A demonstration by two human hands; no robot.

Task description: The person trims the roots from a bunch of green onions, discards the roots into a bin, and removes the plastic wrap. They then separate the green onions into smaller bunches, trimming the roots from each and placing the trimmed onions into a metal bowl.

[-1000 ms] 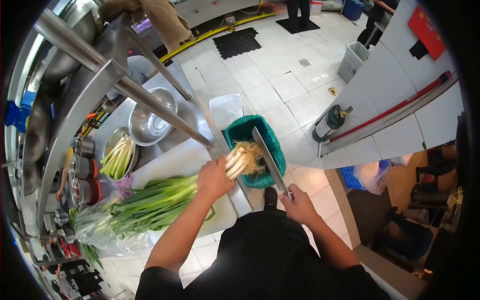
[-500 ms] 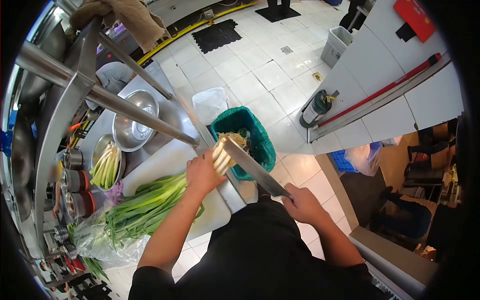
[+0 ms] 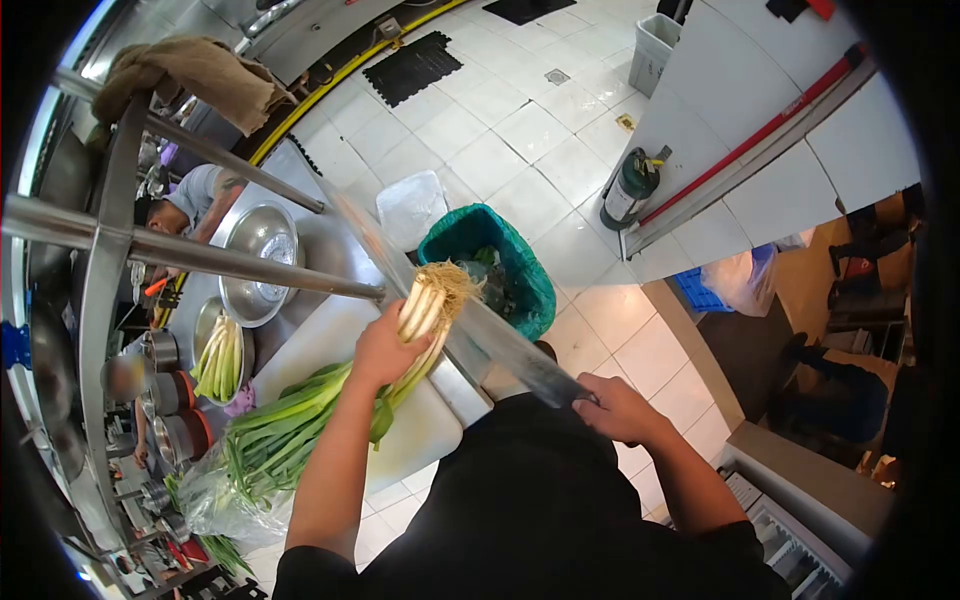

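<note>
My left hand (image 3: pixel 385 345) is closed round a bunch of long green onions, white stems and stringy roots (image 3: pixel 445 285) pointing up and forward near the bin. Their green leaves (image 3: pixel 290 425) spread left over a white cutting board (image 3: pixel 425 430) and a clear plastic bag (image 3: pixel 225 500). In my right hand (image 3: pixel 610 405) is the handle of a large knife (image 3: pixel 520 365), its blade blurred, slanting up and left, just right of the roots. The blade seems apart from the onions.
A green-lined bin (image 3: pixel 540 290) stands beyond the board. Left are a metal bowl (image 3: pixel 262 240), a bowl of cut onion stems (image 3: pixel 220 365) and a metal rail (image 3: pixel 250 268). A person (image 3: pixel 205 195) leans at the counter's far side. A gas cylinder (image 3: pixel 630 190) stands by the wall.
The knife blade has come away from the stems and now lies to their right. My left hand has shifted slightly left, and the roots show more fully. The view has shifted.
</note>
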